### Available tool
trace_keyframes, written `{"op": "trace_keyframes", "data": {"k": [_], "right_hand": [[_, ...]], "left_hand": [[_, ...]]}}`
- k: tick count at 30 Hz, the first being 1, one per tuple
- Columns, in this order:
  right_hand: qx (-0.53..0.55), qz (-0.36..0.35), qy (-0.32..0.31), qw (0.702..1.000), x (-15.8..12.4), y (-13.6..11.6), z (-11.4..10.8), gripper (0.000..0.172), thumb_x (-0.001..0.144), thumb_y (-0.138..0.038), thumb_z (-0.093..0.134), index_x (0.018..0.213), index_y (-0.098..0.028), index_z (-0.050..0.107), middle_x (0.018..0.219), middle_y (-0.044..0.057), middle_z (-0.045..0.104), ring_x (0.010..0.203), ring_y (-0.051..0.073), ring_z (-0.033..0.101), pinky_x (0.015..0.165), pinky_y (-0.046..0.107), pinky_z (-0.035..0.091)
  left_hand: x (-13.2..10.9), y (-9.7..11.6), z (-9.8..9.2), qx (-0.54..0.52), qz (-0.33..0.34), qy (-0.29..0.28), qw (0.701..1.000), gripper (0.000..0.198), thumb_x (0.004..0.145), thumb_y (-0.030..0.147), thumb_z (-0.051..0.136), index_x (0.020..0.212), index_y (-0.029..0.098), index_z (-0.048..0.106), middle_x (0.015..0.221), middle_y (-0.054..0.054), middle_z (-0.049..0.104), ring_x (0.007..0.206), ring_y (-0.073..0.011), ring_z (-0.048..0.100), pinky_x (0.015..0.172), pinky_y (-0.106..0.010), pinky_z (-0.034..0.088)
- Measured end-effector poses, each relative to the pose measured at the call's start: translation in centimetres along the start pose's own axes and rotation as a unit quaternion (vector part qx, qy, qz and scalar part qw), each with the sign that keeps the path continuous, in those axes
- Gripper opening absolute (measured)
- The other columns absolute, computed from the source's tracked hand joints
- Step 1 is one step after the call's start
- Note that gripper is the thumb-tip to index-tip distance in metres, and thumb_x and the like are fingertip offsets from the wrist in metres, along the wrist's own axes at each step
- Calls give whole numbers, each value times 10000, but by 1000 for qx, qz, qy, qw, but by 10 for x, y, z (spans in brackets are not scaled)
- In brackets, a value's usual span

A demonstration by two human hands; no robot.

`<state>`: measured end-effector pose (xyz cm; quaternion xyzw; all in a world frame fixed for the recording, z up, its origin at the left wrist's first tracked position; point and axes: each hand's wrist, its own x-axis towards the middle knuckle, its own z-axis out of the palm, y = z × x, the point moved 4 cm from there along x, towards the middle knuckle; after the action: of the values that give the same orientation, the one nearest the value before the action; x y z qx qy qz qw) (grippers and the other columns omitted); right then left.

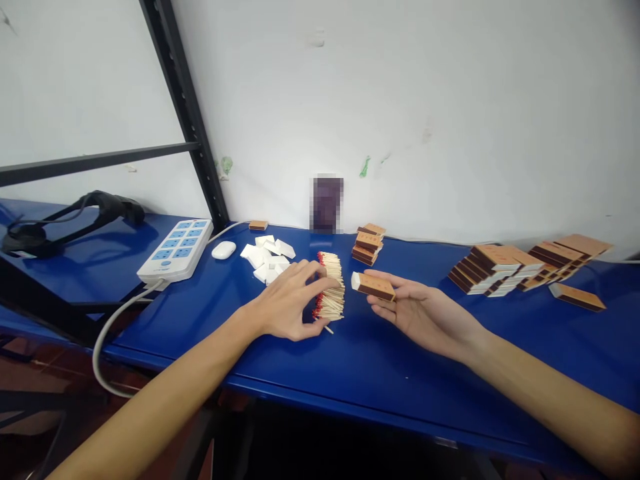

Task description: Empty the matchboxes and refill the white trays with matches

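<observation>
My left hand [293,303] reaches over a row of loose matches [333,303] on the blue table. Its thumb and fingers are curved and spread apart, the fingertips on or close to the matchsticks. The red heads point left, and a single match lies askew near the thumb. In my right hand [425,310] is a brown and orange matchbox [375,285], its white end facing left, just above the table to the right of the matches. White folded paper pieces [267,259] lie in a heap behind my left hand.
Matchboxes are stacked at the back [369,243], with larger stacks [500,267] on the right and one box [579,297] beside them. At the left are a power strip [175,248], a white case [223,250], a small matchbox [259,225] and a black rack post [187,113].
</observation>
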<state>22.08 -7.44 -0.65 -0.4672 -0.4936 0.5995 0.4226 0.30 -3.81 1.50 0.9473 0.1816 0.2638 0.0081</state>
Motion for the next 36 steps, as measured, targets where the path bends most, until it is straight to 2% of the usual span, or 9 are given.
{"op": "trace_keyframes", "data": {"k": [4, 7, 11, 15, 18, 21, 26, 31, 36], "right_hand": [[-48, -14, -19, 999, -2, 2, 0, 571, 800, -211, 335, 1350, -178, 480, 1361, 116, 596, 1207, 264, 604, 1028, 470, 506], [-11, -12, -10, 1000, -4, 3, 1, 531, 789, -222, 415, 1310, -192, 517, 1325, 114, 615, 1171, 263, 622, 1021, 456, 510], [64, 25, 5, 998, -8, 4, 5, 418, 772, -219, 597, 1190, -216, 609, 1196, 86, 679, 995, 204, 678, 978, 375, 532], [94, 63, 2, 994, -10, 4, 9, 283, 875, -339, 569, 1107, -205, 656, 1064, 94, 714, 815, 175, 673, 806, 336, 576], [93, 61, 3, 994, -10, 6, 10, 299, 918, -428, 517, 1065, -208, 657, 932, 73, 709, 708, 161, 640, 677, 312, 560], [96, 41, 2, 995, -8, 9, 8, 312, 927, -461, 506, 1073, -220, 639, 860, 41, 677, 651, 146, 598, 616, 293, 528], [102, 42, 4, 994, -6, 14, 5, 303, 930, -465, 501, 1049, -216, 627, 827, 30, 650, 640, 145, 568, 611, 291, 501], [127, 53, -3, 990, -7, 15, 5, 298, 917, -459, 543, 1051, -208, 632, 835, 24, 648, 636, 131, 561, 619, 275, 486], [66, 25, 5, 997, -12, 7, 7, 318, 925, -450, 515, 1066, -197, 646, 885, 45, 662, 667, 154, 582, 649, 306, 467]], "left_hand": [[-1, 1, 2, 6, 3, -59, 998, 632, 736, 371, 645, 1327, 212, 486, 1283, -132, 463, 1111, -309, 452, 979, -490, 401], [0, 1, 5, 20, 0, -57, 998, 613, 758, 358, 640, 1332, 209, 482, 1308, -141, 445, 1140, -318, 437, 988, -494, 390], [2, -1, 10, 40, -12, -51, 998, 559, 825, 395, 625, 1334, 214, 482, 1316, -153, 452, 1168, -320, 434, 981, -490, 391], [3, -4, 12, 40, -17, -49, 998, 547, 844, 442, 629, 1326, 226, 488, 1298, -146, 473, 1168, -316, 445, 972, -489, 398], [2, -4, 10, 38, -12, -44, 998, 519, 842, 475, 639, 1278, 218, 525, 1277, -144, 486, 1159, -312, 453, 965, -484, 403], [1, 1, 8, 27, 5, -32, 999, 401, 847, 465, 635, 1151, 208, 595, 1256, -139, 502, 1149, -309, 466, 956, -478, 409], [0, 9, 8, 15, 41, -33, 998, 216, 829, 391, 660, 891, 185, 641, 1251, -138, 517, 1176, -312, 476, 968, -459, 395], [0, 8, 10, 33, 34, -41, 998, 269, 834, 420, 647, 981, 194, 651, 1256, -141, 516, 1195, -313, 467, 982, -462, 384], [0, 6, 10, 38, 24, -43, 998, 302, 826, 429, 651, 1019, 197, 650, 1258, -141, 515, 1185, -318, 467, 980, -476, 385]]}}
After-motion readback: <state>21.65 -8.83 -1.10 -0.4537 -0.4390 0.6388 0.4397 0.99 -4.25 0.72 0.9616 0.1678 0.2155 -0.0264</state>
